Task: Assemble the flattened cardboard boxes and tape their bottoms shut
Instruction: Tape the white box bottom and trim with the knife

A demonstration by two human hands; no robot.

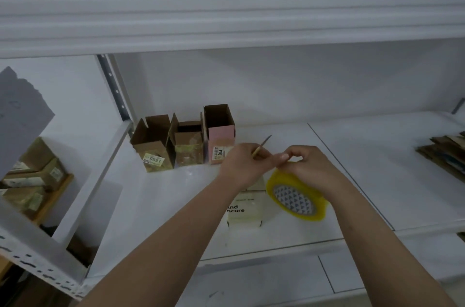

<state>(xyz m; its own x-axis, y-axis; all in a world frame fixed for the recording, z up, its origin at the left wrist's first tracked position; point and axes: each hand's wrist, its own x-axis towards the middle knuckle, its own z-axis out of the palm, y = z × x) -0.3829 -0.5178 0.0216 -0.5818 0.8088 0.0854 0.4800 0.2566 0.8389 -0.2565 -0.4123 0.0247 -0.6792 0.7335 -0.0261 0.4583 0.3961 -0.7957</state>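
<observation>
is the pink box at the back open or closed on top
Open: the pink box stands upright on the shelf, its top flaps raised, its brown inside showing.

Yellow tape roll [297, 193] w/ grey triangle-pattern core, pink box [221, 142], prob. brown boxes [153, 145].

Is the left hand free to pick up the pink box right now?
Probably not: the left hand grips a thin blade. The pink box stands close, unobstructed.

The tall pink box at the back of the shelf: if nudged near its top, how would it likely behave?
The pink box stands upright, narrow and taller than the brown boxes beside it, so it would probably tip rather than slide. It is open-topped and looks empty, so likely light. Its thin cardboard walls may flex.
</observation>
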